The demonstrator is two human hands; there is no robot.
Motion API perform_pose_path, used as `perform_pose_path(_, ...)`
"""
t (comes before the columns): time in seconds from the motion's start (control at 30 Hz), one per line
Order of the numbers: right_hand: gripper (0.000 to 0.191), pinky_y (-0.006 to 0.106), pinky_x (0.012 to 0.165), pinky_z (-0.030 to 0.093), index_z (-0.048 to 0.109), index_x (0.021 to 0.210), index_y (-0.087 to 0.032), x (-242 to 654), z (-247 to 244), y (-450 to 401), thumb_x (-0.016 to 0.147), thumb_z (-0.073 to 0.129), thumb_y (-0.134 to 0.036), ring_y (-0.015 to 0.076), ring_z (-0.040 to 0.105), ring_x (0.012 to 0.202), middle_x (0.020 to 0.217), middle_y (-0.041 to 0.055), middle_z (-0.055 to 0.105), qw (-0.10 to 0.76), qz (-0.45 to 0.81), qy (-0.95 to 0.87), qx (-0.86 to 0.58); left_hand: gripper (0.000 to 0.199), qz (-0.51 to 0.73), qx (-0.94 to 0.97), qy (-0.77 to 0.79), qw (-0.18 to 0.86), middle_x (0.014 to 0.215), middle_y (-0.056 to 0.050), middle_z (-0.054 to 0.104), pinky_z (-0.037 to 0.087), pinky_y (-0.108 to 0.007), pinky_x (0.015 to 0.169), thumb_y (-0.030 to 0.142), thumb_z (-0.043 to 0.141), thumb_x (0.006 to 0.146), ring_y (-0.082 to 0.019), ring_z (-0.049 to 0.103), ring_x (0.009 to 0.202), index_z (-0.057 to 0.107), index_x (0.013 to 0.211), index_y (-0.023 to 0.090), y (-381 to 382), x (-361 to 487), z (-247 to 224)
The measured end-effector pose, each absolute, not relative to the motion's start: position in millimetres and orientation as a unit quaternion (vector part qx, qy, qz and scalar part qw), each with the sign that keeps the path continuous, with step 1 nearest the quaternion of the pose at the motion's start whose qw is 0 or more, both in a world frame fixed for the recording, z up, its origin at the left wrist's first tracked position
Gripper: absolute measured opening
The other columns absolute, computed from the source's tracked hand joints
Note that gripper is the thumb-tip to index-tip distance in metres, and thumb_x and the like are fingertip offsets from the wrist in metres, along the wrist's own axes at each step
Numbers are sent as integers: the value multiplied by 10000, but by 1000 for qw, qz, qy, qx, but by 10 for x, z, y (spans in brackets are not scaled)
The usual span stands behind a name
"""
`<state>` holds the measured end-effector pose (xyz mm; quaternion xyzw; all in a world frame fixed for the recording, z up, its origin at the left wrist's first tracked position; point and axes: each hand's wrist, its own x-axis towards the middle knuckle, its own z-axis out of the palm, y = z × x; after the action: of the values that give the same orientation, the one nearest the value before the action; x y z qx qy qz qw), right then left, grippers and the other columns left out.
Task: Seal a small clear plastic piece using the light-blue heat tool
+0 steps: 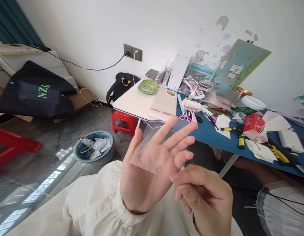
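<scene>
A thin, clear plastic sheet [149, 159] is held up in front of my left hand [152, 167], and the palm shows through it. My left hand faces me with its fingers spread; whether the sheet touches the palm I cannot tell. The thumb and forefinger of my right hand [203, 196] pinch the sheet at its lower right corner. Both hands are above my lap, in front of the tables.
A white table [128, 101] bears a green dish [147, 87] and a notebook [164, 101]. On the blue table [215, 141] lie a lint roller [191, 105], scissors, pliers and a red box [252, 126]. A waste bin [92, 160] and red stool [122, 123] stand left. Another person's legs show at right.
</scene>
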<state>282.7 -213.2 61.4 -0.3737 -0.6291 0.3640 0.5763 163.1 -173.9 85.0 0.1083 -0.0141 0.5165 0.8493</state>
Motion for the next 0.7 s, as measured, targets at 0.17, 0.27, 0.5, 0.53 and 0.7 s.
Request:
perform_pose_path(0.17, 112, 201, 316, 262, 725, 885, -256, 2819, 619, -2134, 837, 643, -197, 61, 369, 355, 542, -32, 559, 578, 369, -627, -370, 715, 514, 116, -10, 850, 1341, -172, 546, 450, -284, 852, 599, 169, 912, -200, 617, 1032, 289, 1449, 143, -1740, 1627, 831)
perform_pose_path(0.27, 110, 196, 318, 264, 727, 872, -253, 2814, 629, -2135, 839, 639, -196, 59, 369, 355, 536, -32, 560, 577, 369, -628, -370, 711, 514, 115, -11, 850, 1347, -177, 540, 453, -280, 850, 597, 159, 914, -195, 624, 1025, 314, 1435, 138, -1737, 1627, 832)
perform_pose_path(0.5, 102, 187, 350, 287, 718, 857, -246, 2817, 620, -2142, 853, 621, -281, 63, 375, 391, 520, -37, 530, 574, 388, -621, -365, 703, 519, 139, -16, 844, 1358, -195, 525, 476, -268, 821, 599, 169, 913, -190, 631, 1020, 401, 1375, 123, -1731, 1628, 825)
perform_pose_path(0.53, 97, 185, 349, 282, 716, 847, -246, 2819, 616, -2143, 850, 625, -279, 63, 375, 396, 522, -37, 534, 575, 395, -616, -365, 702, 520, 145, -17, 842, 1361, -196, 521, 476, -271, 828, 599, 174, 913, -191, 628, 1027, 413, 1368, 122, -1730, 1625, 820)
perform_pose_path(0.7, 97, 180, 339, 258, 708, 827, -244, 2819, 602, -2136, 847, 616, -222, 67, 371, 400, 501, -41, 527, 581, 418, -595, -365, 687, 524, 171, -37, 833, 1385, -204, 495, 474, -297, 864, 601, 239, 903, -207, 606, 1068, 441, 1355, 125, -1712, 1600, 779)
